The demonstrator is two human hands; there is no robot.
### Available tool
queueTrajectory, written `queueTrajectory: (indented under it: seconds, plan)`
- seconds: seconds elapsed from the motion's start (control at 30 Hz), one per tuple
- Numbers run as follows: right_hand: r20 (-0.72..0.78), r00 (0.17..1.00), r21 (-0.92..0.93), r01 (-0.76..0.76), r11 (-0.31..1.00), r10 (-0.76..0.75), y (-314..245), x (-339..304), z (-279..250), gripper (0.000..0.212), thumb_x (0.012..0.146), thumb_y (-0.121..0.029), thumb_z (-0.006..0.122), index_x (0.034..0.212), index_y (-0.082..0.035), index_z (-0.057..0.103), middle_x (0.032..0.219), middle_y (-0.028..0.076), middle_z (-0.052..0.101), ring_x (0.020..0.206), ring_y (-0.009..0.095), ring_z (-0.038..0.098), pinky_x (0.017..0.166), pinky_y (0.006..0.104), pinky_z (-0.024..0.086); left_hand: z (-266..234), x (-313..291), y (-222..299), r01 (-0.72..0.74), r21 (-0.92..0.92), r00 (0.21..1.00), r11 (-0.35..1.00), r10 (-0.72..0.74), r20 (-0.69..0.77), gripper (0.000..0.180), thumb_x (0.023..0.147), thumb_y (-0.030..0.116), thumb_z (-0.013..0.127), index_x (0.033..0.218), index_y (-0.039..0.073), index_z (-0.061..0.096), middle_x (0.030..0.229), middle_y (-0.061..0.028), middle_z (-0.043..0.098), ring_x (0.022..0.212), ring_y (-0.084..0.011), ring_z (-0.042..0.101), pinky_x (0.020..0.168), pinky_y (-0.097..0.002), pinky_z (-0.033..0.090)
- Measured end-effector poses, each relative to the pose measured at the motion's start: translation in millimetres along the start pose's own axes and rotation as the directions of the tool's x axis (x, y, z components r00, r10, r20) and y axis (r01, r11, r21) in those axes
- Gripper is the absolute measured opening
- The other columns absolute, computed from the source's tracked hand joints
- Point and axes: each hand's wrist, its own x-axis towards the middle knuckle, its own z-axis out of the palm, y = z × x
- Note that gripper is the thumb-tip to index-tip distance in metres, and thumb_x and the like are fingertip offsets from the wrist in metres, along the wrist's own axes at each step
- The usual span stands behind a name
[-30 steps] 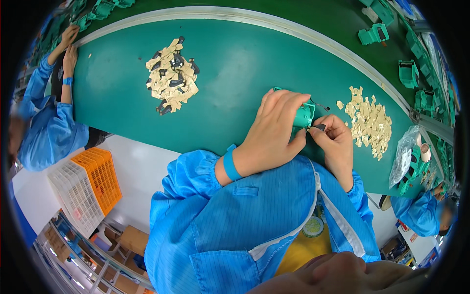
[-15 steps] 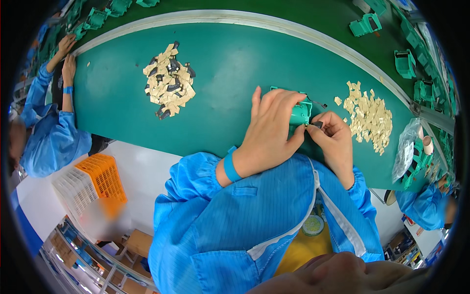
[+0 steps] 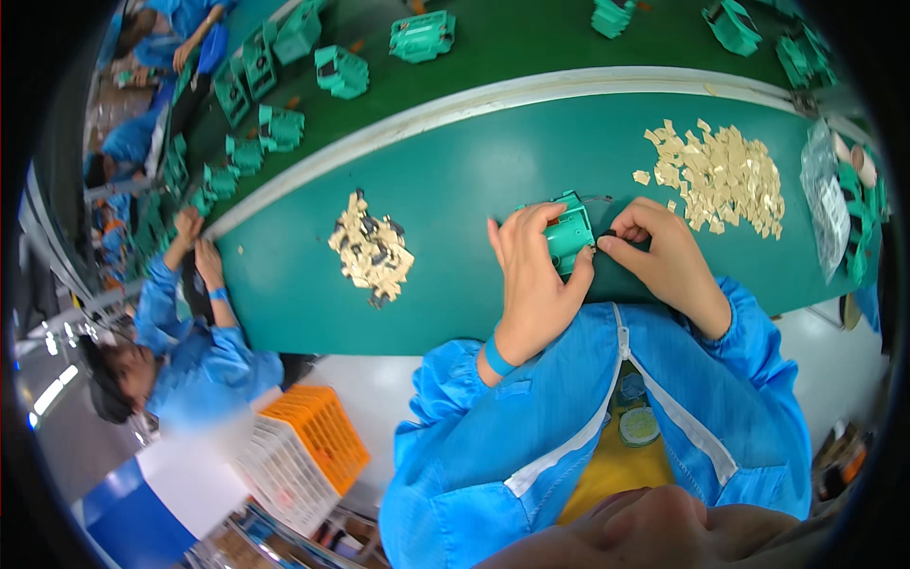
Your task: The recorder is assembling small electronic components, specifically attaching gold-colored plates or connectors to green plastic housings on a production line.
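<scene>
view's swung; grn housing [image 3: 572, 230] held under l grip [image 3: 536, 284], r grip [image 3: 664, 251] pinching dk pc [image 3: 608, 233].

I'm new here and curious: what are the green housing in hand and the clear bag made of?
Green housing: probably moulded plastic, semi-gloss, given its soft highlights. Clear bag: likely thin plastic film, shiny, being see-through and wrinkled.

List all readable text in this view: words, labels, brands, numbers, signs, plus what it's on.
No text is legible.
Green moulded plastic housing in the left hand: none readable.
Small black part in the right hand: none readable.
Clear crinkled plastic bag: any print too small and blurred.
Round pale-green print on yellow shirt: lettering, if any, too small.
</scene>
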Motion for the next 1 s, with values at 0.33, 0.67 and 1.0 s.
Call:
queueTrajectory:
  seconds: [0.33,0.67,1.0]
  plan:
    - [-0.016,0.977,0.014,0.212,0.977,-0.212,14,4,0,0.017,0.085,-0.013,0.078,0.087,0.001,0.069,0.080,0.007,0.066,0.070,0.016,0.064,0.062,0.0317,0.049,-3,-1,-1,-0.058,0.048,0.996,0.997,0.055,0.072,0.075,0.076,0.006,0.084,0.138,0.003,0.043,0.132,-0.0158,0.050,0.130,-0.0324,0.045,0.111,-0.0424,0.039]
    - [0.259,0.966,0.515,-0.152,0.843,0.016,-4,-3,1,0.018,0.090,-0.012,0.075,0.089,0.005,0.069,0.074,0.007,0.070,0.068,0.007,0.062,0.057,0.0267,0.046,-23,-11,-3,0.124,-0.404,0.982,0.906,-0.053,0.181,0.068,0.085,0.000,0.074,0.144,0.004,0.039,0.145,-0.0152,0.045,0.136,-0.0277,0.046,0.115,-0.0397,0.036]
    - [0.212,0.976,0.380,-0.035,0.924,-0.050,-11,-4,6,0.021,0.087,-0.015,0.075,0.083,0.005,0.070,0.070,0.014,0.068,0.061,0.016,0.062,0.056,0.0321,0.047,-37,-11,15,0.309,-0.493,0.949,0.813,-0.230,0.216,0.058,0.087,-0.001,0.068,0.140,0.005,0.045,0.143,-0.0132,0.049,0.137,-0.0248,0.045,0.119,-0.0468,0.033]
